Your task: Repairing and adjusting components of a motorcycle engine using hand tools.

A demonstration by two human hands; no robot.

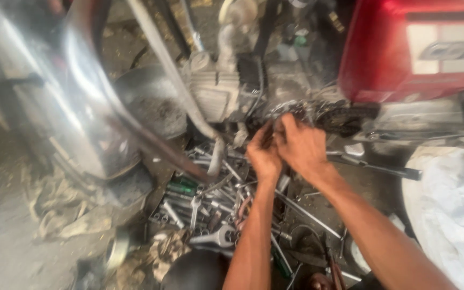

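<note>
Left hand [264, 153], right hand [302, 145]: both grasping black greasy metal drive chain [345, 119] at engine. Heavy, slippery, flexible; grip side plates.

Scattered wrenches [210, 215], perhaps red tank [404, 48]

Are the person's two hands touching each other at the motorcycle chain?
Touching. In the head view the left hand and right hand press together, fingers overlapping with no gap, just below the blurred chain by the engine.
</note>
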